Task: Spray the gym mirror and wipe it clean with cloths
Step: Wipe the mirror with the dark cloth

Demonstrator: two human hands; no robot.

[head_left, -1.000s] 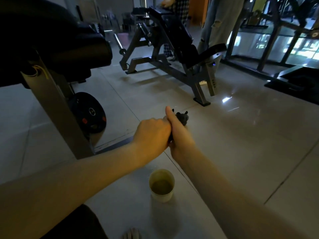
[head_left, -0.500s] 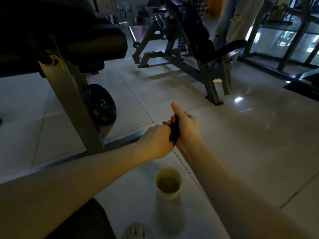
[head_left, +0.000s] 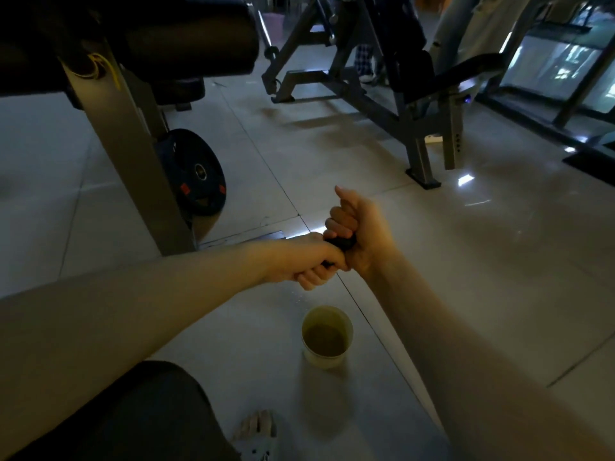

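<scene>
**STATUS: CLOTH IN PREPARATION, MIRROR WORK STILL AHEAD**

Both hands are closed around one small dark bundle [head_left: 341, 242], judged to be a cloth. The left hand [head_left: 299, 264] grips its lower end with the fingers curled under. The right hand [head_left: 361, 231] grips the upper end, thumb raised. The hands touch each other above the tiled floor [head_left: 466, 294]. The opposed grip suggests wringing, though the bundle is mostly hidden.

Below the hands, nearer the person, stands an open cup [head_left: 327, 337] part-filled with murky liquid. Small droplets lie on the tile between the cup and the hands.

Further out are a weight plate [head_left: 196, 173] beside a steel post [head_left: 133, 154], a bench machine [head_left: 382, 104], and glass panels [head_left: 559, 68] at upper right — whether these are the mirror cannot be told. No spray bottle is in view.

Assessment: preparation stage only — spraying and wiping both appear to remain.
</scene>
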